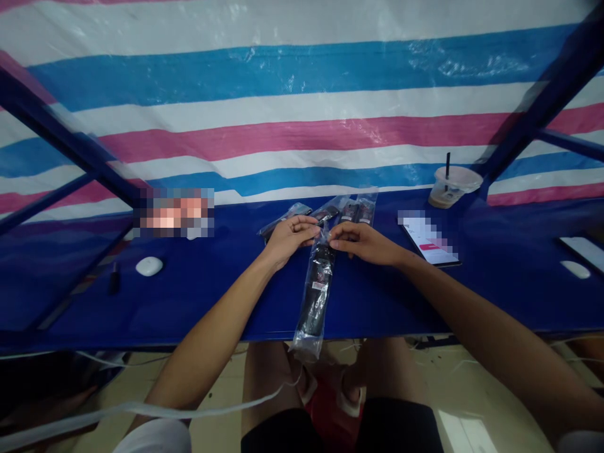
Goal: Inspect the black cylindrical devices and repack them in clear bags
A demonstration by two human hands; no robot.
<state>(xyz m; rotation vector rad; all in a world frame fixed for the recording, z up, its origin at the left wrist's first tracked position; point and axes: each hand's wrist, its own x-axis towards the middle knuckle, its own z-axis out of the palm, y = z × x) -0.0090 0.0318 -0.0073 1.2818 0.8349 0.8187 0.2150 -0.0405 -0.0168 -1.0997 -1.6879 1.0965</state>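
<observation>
A clear plastic bag (317, 286) with a long black item and a small white label inside lies on the blue table, its lower end hanging past the front edge. My left hand (295, 234) pinches the bag's far end from the left. From the right, the fingertips of my right hand (356, 241) are closed on the same end. Just beyond my hands are several similar bagged black items, among them one bag (365, 211) at the right and another bag (282, 217) partly behind my left hand. The exact kind of black item cannot be made out.
A phone (430, 239) and a plastic cup with a straw (448, 189) stand to the right on the blue table (189, 302). At the left are a white rounded object (149, 266) and a small dark object (114, 279). Blue frame bars rise on both sides before a striped sheet (302, 75).
</observation>
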